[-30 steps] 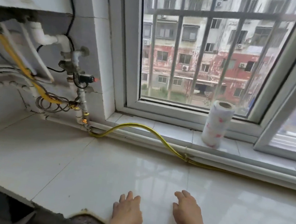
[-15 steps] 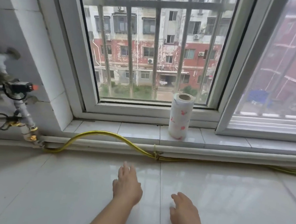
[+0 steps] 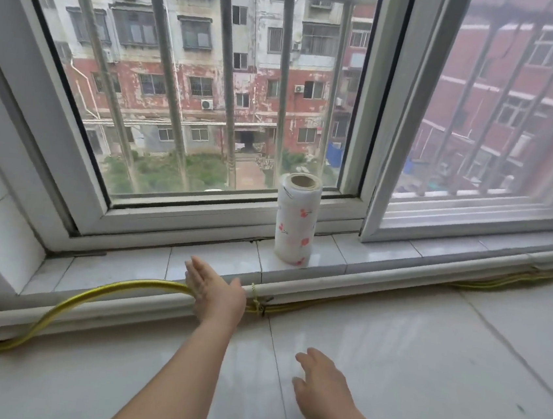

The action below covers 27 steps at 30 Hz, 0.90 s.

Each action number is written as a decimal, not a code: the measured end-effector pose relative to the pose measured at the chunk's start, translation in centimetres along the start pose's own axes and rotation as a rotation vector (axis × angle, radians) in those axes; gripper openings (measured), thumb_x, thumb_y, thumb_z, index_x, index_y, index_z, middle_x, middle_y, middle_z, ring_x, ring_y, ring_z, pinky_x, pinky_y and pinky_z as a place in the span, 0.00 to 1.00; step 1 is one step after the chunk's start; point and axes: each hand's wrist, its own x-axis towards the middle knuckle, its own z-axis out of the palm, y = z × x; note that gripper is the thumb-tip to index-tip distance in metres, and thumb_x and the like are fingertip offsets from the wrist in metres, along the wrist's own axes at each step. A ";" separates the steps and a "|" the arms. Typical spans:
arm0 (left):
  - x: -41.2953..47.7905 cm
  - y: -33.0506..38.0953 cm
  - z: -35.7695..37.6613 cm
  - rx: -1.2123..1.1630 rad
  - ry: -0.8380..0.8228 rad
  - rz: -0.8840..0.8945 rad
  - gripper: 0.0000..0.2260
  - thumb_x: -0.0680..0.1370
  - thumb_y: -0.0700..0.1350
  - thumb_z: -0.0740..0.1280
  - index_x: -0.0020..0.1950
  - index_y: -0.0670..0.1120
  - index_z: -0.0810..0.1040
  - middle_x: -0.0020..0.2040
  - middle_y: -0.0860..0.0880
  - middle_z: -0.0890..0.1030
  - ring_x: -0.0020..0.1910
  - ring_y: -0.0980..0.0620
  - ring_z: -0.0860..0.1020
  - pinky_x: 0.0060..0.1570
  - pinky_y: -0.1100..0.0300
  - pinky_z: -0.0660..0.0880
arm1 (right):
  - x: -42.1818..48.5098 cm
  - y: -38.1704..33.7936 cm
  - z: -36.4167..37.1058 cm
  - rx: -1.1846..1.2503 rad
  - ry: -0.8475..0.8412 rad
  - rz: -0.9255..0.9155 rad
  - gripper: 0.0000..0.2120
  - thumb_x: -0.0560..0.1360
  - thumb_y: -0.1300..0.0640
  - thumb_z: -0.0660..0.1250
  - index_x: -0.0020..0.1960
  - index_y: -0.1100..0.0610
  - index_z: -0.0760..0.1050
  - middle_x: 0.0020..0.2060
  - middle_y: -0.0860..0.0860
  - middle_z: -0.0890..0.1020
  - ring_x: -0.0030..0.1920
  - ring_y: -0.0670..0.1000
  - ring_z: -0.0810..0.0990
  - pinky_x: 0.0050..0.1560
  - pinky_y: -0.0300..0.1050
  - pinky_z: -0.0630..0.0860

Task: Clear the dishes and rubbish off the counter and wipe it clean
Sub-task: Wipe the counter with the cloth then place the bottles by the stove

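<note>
A roll of white paper towel with red flower prints (image 3: 296,220) stands upright on the tiled window sill (image 3: 376,252). My left hand (image 3: 213,293) is stretched out over the sill's front edge, palm turned sideways, fingers apart, holding nothing, a hand's width left of and below the roll. Lower down, my right hand (image 3: 323,386) hovers over the glossy white counter (image 3: 421,378), fingers spread and empty. No dishes or rubbish show on the counter.
A yellow hose (image 3: 88,297) runs along a white pipe (image 3: 397,278) at the foot of the sill and is tied to it near my left hand. Behind the sill is a barred window (image 3: 225,101) with white frames.
My left hand has moved forward from the counter up to the sill edge, toward the paper towel roll. My view has shifted right and closer to the window; the pipes at left are out of sight.
</note>
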 end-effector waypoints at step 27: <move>-3.9 -2.9 6.6 0.320 -0.143 -0.125 0.35 0.80 0.45 0.59 0.77 0.44 0.37 0.77 0.42 0.32 0.78 0.43 0.42 0.73 0.48 0.52 | 1.7 1.9 -0.1 -0.003 -0.056 0.089 0.20 0.79 0.53 0.54 0.71 0.55 0.63 0.68 0.51 0.65 0.70 0.53 0.63 0.67 0.46 0.62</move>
